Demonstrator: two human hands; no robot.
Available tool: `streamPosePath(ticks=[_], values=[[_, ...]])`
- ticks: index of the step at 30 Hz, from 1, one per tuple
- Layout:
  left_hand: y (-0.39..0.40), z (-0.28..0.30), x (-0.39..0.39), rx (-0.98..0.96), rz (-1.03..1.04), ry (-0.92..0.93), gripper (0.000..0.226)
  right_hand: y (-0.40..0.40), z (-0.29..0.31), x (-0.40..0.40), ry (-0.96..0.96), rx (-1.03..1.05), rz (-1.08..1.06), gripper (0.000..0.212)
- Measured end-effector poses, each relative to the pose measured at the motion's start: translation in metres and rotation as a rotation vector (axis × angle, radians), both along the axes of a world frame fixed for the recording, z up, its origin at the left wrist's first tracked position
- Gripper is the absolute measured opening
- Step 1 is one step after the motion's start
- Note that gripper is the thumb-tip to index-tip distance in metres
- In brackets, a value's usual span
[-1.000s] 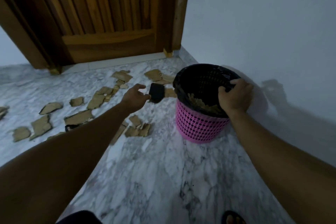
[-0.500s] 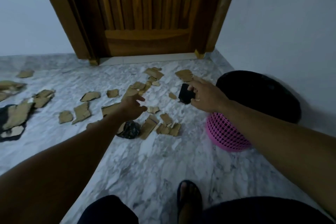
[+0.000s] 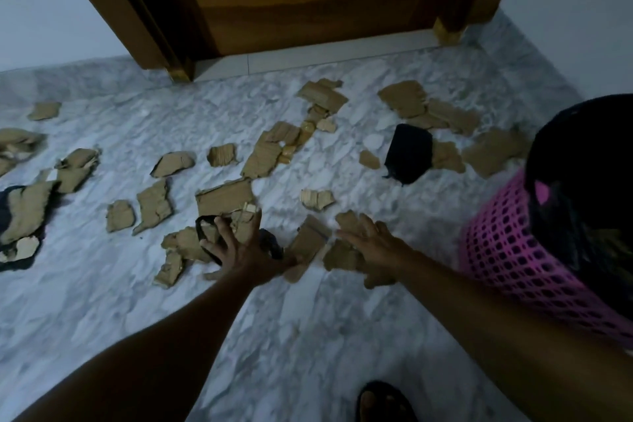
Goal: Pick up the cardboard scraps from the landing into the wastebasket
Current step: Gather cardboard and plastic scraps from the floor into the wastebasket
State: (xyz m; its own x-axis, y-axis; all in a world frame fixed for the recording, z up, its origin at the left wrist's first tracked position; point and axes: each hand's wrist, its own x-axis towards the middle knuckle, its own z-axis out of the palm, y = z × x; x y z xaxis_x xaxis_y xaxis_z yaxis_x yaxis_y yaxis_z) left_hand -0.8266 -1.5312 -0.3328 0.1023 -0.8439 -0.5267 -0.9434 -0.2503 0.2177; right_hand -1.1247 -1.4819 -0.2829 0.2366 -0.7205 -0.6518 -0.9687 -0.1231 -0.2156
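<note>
Covering most of the floor: the cardboard scraps (image 3: 226, 197) are lying spread across the marble landing (image 3: 308, 336), from the far left edge to the foot of the wastebasket, so by my reckoning most of the picking up is still waiting to be done.
Wastebasket: the pink wastebasket (image 3: 513, 257) with its black liner is standing at the right, just beside the nearest scraps; from this angle I cannot tell how much cardboard is already lying inside it.
Door side: a cluster of scraps (image 3: 406, 99) is lying near the wooden door (image 3: 308, 3), with a black piece (image 3: 408, 152) sitting among them.
Far left: several bigger scraps (image 3: 24, 212) are lying well apart from the wastebasket, some on top of something dark.
Left hand: the left hand (image 3: 239, 247) is spreading its fingers wide and pressing down on a small heap of scraps (image 3: 191, 243) that has a dark bit in it; it is gripping nothing yet.
Right hand: the right hand (image 3: 371, 243) is lying flat with straight fingers on the scraps (image 3: 310, 243) closest to the wastebasket, touching them and not closing on any.
Likely step: both hands are seemingly raking the near heaps together for a scoop.
</note>
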Motion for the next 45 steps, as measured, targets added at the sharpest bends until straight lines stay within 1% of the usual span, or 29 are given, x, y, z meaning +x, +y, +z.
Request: streamPosePath(ticks=[1, 3, 6, 8, 10, 12, 14, 16, 20, 22, 23, 25, 27, 29, 32, 34, 36, 37, 39, 40, 42, 44, 45], values=[[0.004, 0.009, -0.006, -0.025, 0.018, 0.005, 0.133, -0.001, -0.013, 0.002, 0.003, -0.024, 0.028, 0.121], [0.008, 0.016, -0.011, -0.077, 0.05, 0.003, 0.126, -0.004, -0.039, 0.011, -0.006, -0.154, 0.075, 0.116], [0.006, -0.007, -0.009, -0.141, 0.013, 0.033, 0.123, -0.008, -0.067, 0.025, -0.018, -0.396, 0.119, 0.094], [0.003, -0.026, -0.011, -0.173, -0.042, 0.016, 0.112, -0.01, -0.078, 0.034, -0.06, -0.512, 0.06, 0.081], [0.0, -0.039, -0.017, -0.238, -0.104, -0.008, 0.099, -0.011, -0.087, 0.041, -0.147, -0.595, -0.049, 0.067], [-0.002, -0.045, -0.02, -0.384, -0.197, -0.013, 0.084, -0.011, -0.091, 0.048, -0.222, -0.647, -0.14, 0.056], [-0.002, -0.052, -0.022, -0.516, -0.278, 0.043, 0.071, -0.012, -0.098, 0.051, -0.274, -0.666, -0.219, 0.045], [-0.004, -0.054, -0.025, -0.571, -0.308, 0.096, 0.067, -0.016, -0.103, 0.049, -0.318, -0.662, -0.257, 0.034], [-0.011, -0.052, -0.033, -0.604, -0.378, 0.203, 0.064, -0.022, -0.1, 0.032, -0.407, -0.673, -0.352, 0.024], [-0.01, -0.047, -0.034, -0.607, -0.408, 0.209, 0.069, -0.019, -0.096, 0.026, -0.411, -0.713, -0.451, 0.023], [-0.009, -0.043, -0.033, -0.619, -0.406, 0.178, 0.073, -0.017, -0.094, 0.023, -0.415, -0.735, -0.516, 0.024], [-0.007, -0.034, -0.031, -0.677, -0.359, 0.1, 0.083, -0.017, -0.088, 0.016, -0.424, -0.776, -0.625, 0.026], [-0.007, -0.027, -0.028, -0.705, -0.308, 0.065, 0.093, -0.029, -0.08, 0.012, -0.437, -0.835, -0.659, 0.024], [-0.01, -0.024, -0.028, -0.646, -0.264, 0.065, 0.108, -0.053, -0.071, 0.014, -0.444, -0.895, -0.631, 0.023], [-0.02, -0.024, -0.032, -0.458, -0.214, 0.093, 0.129, -0.094, -0.061, 0.029, -0.388, -0.899, -0.472, 0.021], [-0.029, -0.026, -0.035, -0.395, -0.218, 0.097, 0.136, -0.114, -0.067, 0.043, -0.303, -0.848, -0.339, 0.035], [-0.039, -0.032, -0.035, -0.339, -0.238, 0.085, 0.136, -0.124, -0.081, 0.053, -0.218, -0.798, -0.215, 0.051], [-0.043, -0.036, -0.035, -0.309, -0.255, 0.059, 0.134, -0.125, -0.09, 0.056, -0.178, -0.788, -0.169, 0.053], [-0.045, -0.044, -0.033, -0.293, -0.291, -0.001, 0.129, -0.125, -0.103, 0.059, -0.142, -0.822, -0.15, 0.049], [-0.044, -0.045, -0.032, -0.32, -0.299, -0.012, 0.125, -0.124, -0.108, 0.06, -0.157, -0.852, -0.166, 0.045], [-0.04, -0.047, -0.03, -0.425, -0.306, 0.007, 0.113, -0.121, -0.114, 0.063, -0.203, -0.904, -0.199, 0.036], [-0.038, -0.046, -0.031, -0.512, -0.312, 0.03, 0.104, -0.12, -0.115, 0.067, -0.257, -0.9, -0.235, 0.029], [-0.038, -0.046, -0.033, -0.526, -0.313, 0.027, 0.102, -0.12, -0.114, 0.069, -0.304, -0.883, -0.263, 0.027]])
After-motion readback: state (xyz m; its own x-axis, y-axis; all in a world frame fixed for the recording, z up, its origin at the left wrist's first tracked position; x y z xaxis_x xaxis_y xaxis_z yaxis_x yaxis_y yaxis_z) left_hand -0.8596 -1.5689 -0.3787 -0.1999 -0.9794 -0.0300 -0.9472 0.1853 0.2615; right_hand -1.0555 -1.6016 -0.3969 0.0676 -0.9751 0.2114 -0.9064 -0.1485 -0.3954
